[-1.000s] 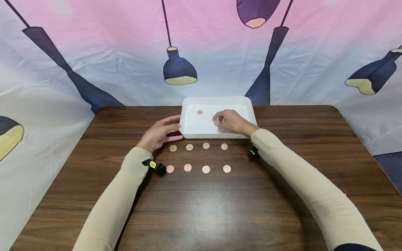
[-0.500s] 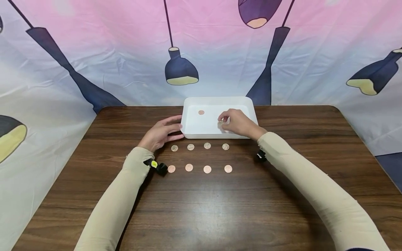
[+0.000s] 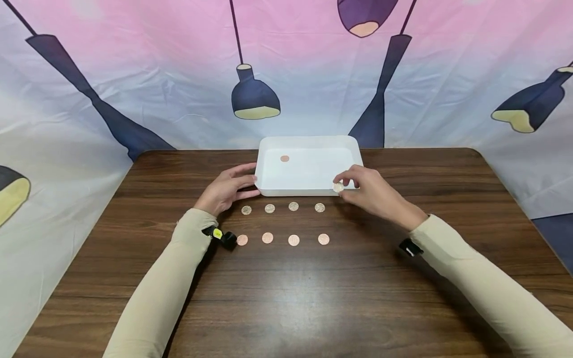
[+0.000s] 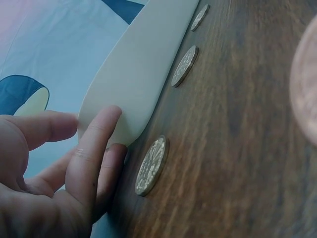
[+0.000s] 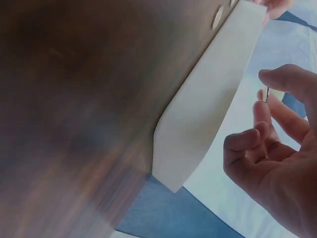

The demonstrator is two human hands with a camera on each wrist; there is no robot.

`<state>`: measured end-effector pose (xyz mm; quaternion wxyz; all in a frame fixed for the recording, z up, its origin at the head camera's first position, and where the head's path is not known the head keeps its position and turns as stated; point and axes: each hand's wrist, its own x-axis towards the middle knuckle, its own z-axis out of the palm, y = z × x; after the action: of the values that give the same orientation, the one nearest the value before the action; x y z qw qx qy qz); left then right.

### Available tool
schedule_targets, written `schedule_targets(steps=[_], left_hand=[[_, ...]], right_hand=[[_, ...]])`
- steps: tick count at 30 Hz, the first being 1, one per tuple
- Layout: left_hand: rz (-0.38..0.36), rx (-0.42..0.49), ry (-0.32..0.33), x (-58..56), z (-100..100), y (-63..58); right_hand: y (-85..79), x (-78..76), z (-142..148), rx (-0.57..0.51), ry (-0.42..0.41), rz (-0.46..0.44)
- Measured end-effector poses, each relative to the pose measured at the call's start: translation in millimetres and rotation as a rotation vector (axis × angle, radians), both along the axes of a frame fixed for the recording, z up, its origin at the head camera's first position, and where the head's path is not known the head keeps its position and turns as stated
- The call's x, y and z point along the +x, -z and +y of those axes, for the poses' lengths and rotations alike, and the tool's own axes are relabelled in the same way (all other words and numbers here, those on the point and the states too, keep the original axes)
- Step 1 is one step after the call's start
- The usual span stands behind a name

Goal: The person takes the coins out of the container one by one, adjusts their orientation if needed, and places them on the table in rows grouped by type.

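Observation:
A pale gold coin (image 3: 337, 187) is pinched between the thumb and fingertips of my right hand (image 3: 371, 194), over the front right corner of the white tray (image 3: 300, 192). The right wrist view shows that coin edge-on as a thin disc (image 5: 268, 94). My left hand (image 3: 224, 191) rests its spread, fairly straight fingers against the tray's left end. Inside the tray, toward the back left, lies one copper coin (image 3: 284, 158). In front of the tray runs a row of pale gold coins (image 3: 270, 209), and nearer me a row of copper coins (image 3: 293, 240).
The brown wooden table (image 3: 286, 308) carries everything. Behind its far edge hangs a cloth backdrop (image 3: 188, 99) printed with lamps. A dark camera (image 3: 229, 241) on the left wrist sits close beside the leftmost copper coin.
My right hand has lifted the pale gold coin from inside the tray and moved it right and toward me, to the tray's front right corner. The left hand stays put.

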<state>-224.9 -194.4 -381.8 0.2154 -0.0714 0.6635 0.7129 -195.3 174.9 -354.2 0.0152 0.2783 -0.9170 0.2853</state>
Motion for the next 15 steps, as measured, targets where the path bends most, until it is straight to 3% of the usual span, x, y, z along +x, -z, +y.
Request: schedule_targets(steps=[6,11,15], left_hand=[[0.009,-0.011,0.002,-0.1,-1.3,-1.5],[-0.002,-0.012,-0.002,0.1,-1.4,-0.6],[-0.002,-0.008,0.006,0.3,-0.4,0.1]], right_hand=[[6.1,17.2,8.8,0.021,0.004,-0.034],[18.7,21.5,9.4,0.074,0.002,-0.149],[24.8,22.2,9.6,0.095,0.016,-0.163]])
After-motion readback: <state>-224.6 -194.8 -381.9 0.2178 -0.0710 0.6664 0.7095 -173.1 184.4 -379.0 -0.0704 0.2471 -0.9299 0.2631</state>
